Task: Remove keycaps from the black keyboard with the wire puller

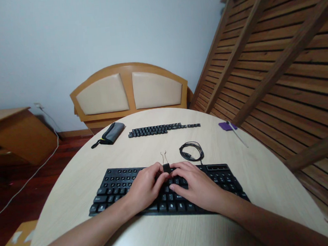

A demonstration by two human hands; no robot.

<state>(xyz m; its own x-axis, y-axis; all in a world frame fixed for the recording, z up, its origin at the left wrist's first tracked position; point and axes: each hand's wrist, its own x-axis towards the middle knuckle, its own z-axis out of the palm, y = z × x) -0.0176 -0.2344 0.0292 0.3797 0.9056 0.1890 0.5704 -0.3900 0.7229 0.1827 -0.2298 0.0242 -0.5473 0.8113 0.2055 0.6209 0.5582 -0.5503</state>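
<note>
A black keyboard [171, 206] lies in front of me, with bare key sockets in the upper rows at its left. Over its middle is a keycap puller [166, 168], a small black block with two thin bent wires pointing away from me. My left hand [145, 186] pinches the puller from the left between thumb and fingers. From the other side, my right hand [200, 187] has its curled fingertips against the puller, its thumb lower, above the keys. Whether a keycap is hidden between the fingertips I cannot tell. Removed keycaps [153, 130] are lined up in rows farther back.
The keyboard's coiled cable [191, 151] lies behind it. A grey zip pouch [111, 133] is at the back left of the round table [80, 184]. A purple cloth [226, 126] and a thin rod [239, 134] lie at the right edge. Wooden slats [263, 72] lean beyond.
</note>
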